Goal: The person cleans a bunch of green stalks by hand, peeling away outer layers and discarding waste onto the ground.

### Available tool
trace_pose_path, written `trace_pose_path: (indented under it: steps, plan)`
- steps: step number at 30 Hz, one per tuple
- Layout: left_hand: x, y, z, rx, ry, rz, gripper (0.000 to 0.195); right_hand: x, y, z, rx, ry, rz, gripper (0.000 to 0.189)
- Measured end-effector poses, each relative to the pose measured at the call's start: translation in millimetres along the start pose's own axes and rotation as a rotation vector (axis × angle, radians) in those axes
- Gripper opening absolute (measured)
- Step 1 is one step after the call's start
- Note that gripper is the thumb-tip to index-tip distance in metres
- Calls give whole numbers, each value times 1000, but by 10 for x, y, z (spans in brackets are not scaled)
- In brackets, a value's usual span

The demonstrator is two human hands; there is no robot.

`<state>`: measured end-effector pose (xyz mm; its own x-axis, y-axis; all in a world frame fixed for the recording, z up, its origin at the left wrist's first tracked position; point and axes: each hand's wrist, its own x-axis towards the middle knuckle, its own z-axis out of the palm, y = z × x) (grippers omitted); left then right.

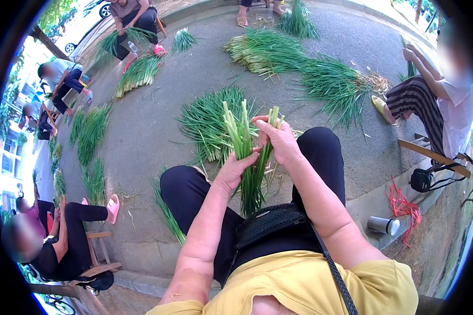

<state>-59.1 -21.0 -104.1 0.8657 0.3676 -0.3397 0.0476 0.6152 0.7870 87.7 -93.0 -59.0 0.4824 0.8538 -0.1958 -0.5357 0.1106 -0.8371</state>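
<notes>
Between my knees, my left hand (236,169) is closed around a bunch of long green stalks (240,143), which look like garlic chives, with the pale ends pointing up and the leaves hanging down. My right hand (278,141) grips a smaller bunch of the same stalks (265,161) just to the right, its thumb and fingers near the pale ends. The two bunches meet below the hands. A pile of chives (216,118) lies on the pavement beyond my hands. More chives (169,212) lie beside my left knee.
A black bag (270,224) rests on my lap. Long chive piles (272,51) lie further out. Several people sit around, one in striped trousers (414,98) at the right. A steel flask (382,225) and red strips (404,204) lie on the kerb; a black pouch (421,180) is near a wooden stool (437,157).
</notes>
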Motion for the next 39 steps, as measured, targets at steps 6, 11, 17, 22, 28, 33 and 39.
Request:
trace_pose_path:
  steps: [6,11,17,22,28,33,39]
  plan:
    - [33,-80,65,133,47,136,42,56,112,-20,204,47,39,19]
    - [50,12,65,195,-61,53,33,146,210,-160,358,-34,128,13]
    - [74,-9,-9,357,-19,62,16,90,38,-9,284,77,61,26]
    - [72,-32,26,367,25,169,10,202,-87,-167,287,69,-176,50]
    - [117,-39,-45,430,273,330,13,175,-207,-321,-40,325,-394,27]
    - [162,-29,-160,747,530,450,15,158,-125,-324,-227,315,-494,9]
    - [189,-48,-183,901,701,573,18,118,-96,-289,-629,363,-441,10]
